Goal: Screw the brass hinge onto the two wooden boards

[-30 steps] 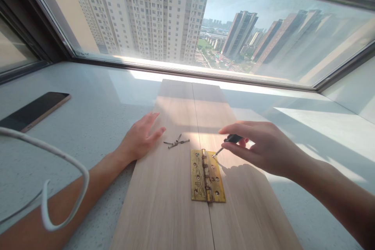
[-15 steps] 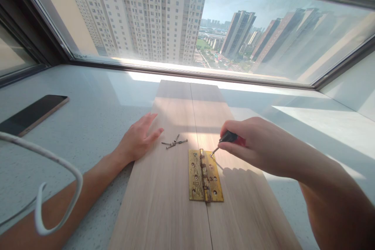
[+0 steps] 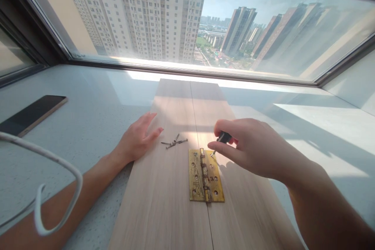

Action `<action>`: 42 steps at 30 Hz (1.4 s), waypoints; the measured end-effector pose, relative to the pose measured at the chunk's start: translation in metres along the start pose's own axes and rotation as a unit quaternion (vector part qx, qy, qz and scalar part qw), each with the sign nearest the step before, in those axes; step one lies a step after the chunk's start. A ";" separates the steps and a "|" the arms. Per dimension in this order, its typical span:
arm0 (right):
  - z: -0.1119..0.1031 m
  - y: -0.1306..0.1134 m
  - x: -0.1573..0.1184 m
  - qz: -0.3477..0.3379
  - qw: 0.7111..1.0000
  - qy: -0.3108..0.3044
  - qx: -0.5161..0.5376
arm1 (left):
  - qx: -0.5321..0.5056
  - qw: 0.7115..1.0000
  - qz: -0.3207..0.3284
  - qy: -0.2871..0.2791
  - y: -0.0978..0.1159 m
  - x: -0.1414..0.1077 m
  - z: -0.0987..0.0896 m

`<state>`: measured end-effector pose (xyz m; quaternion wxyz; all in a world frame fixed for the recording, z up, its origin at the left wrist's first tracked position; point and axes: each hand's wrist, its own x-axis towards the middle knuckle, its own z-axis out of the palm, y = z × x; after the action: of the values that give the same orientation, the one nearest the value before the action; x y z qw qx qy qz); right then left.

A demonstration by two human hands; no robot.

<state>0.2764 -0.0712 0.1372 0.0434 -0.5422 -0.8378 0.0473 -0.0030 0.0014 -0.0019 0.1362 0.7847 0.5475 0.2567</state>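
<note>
A worn brass hinge (image 3: 195,185) lies opened flat across the seam between two pale wooden boards (image 3: 158,203). My right hand (image 3: 249,144) is closed around a screwdriver (image 3: 224,137), whose handle is mostly hidden in the palm. Its tip meets a screw (image 3: 212,155) at the upper right hole of the hinge. A screw also shows in the upper left hole. Resting on the left board's edge, my left hand (image 3: 140,136) is empty with its fingers apart. Close to its fingertips lie several loose screws (image 3: 175,143) in a small heap.
The boards lie on a speckled white sill (image 3: 96,97) in front of a large window with a dark frame (image 3: 175,73). A phone (image 3: 35,113) rests at the far left. A white cable (image 3: 70,168) loops over my left forearm.
My right hand has rolled and shifted slightly left, covering more of the screwdriver's handle. The screwdriver's tip stays at the same screw. My left hand has stayed in place.
</note>
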 end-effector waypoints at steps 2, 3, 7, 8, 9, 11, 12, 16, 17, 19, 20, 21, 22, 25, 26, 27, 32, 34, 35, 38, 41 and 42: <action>-0.005 0.002 -0.004 -0.006 0.999 -0.027 0.025 | -0.002 1.000 0.001 0.001 -0.001 0.000 0.000; -0.007 0.003 -0.006 -0.005 0.999 -0.037 0.038 | -0.001 1.000 0.001 0.002 -0.001 0.000 0.000; -0.008 0.009 -0.009 0.033 0.999 -0.035 0.023 | 0.004 1.000 0.005 0.002 -0.001 0.000 0.000; -0.007 0.010 -0.008 0.044 0.999 -0.027 0.004 | 0.005 1.000 0.006 0.001 -0.001 0.000 0.000; -0.005 0.010 -0.007 0.055 0.998 -0.017 -0.018 | 0.006 1.000 0.007 0.000 0.000 0.000 0.000; -0.001 0.011 -0.005 0.064 0.997 0.003 -0.051 | 0.007 1.000 0.006 0.000 0.000 0.000 0.000; 0.001 0.011 -0.005 0.061 0.997 0.012 -0.054 | 0.008 1.000 0.006 0.001 0.000 0.000 0.000; 0.003 0.012 -0.008 0.005 1.000 0.009 0.006 | 0.010 1.000 0.010 0.005 0.000 0.000 0.000; 0.002 0.012 -0.010 -0.007 1.000 0.000 0.027 | 0.010 1.000 0.012 0.005 0.000 0.001 0.000; -0.001 0.010 -0.011 -0.021 0.997 -0.025 0.064 | 0.009 1.000 0.014 0.005 0.000 0.001 0.000; -0.002 0.009 -0.010 -0.022 0.996 -0.034 0.075 | 0.008 1.000 0.014 0.005 0.000 0.001 0.000; -0.003 0.008 -0.010 -0.019 0.996 -0.041 0.078 | 0.008 1.000 0.013 0.005 0.000 0.001 0.000; -0.004 0.007 -0.009 -0.013 0.997 -0.042 0.071 | 0.008 1.000 0.012 0.004 0.000 0.000 -0.001; -0.003 0.005 -0.005 0.010 1.000 -0.025 0.007 | 0.009 1.000 0.005 -0.001 0.001 0.000 -0.001; -0.002 0.005 -0.004 0.017 1.000 -0.016 -0.018 | 0.010 1.000 0.003 -0.003 0.001 0.000 -0.001; 0.000 0.005 -0.003 0.023 0.999 -0.006 -0.039 | 0.010 1.000 0.001 -0.004 0.002 0.000 -0.001; 0.006 0.008 -0.004 -0.014 1.000 0.021 0.015 | 0.005 1.000 0.009 0.000 0.001 0.000 -0.001; 0.005 0.008 -0.006 -0.038 0.996 -0.006 0.079 | 0.004 1.000 0.010 0.000 0.000 0.000 -0.001; 0.004 0.009 -0.006 -0.043 0.993 -0.022 0.105 | 0.003 1.000 0.009 0.001 0.000 0.000 -0.001; 0.001 0.011 -0.006 -0.044 0.988 -0.048 0.137 | 0.005 1.000 0.007 0.000 0.000 0.000 -0.001; 0.000 0.013 -0.004 -0.042 0.992 -0.041 0.115 | 0.009 1.000 0.006 0.000 0.001 -0.001 -0.001; 0.000 0.013 -0.003 -0.039 0.993 -0.033 0.104 | 0.010 1.000 0.005 0.000 0.001 -0.001 -0.001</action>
<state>0.2894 -0.0691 0.1351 0.0732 -0.4994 -0.8501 0.1502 -0.0031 0.0004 -0.0007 0.1274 0.7888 0.5460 0.2519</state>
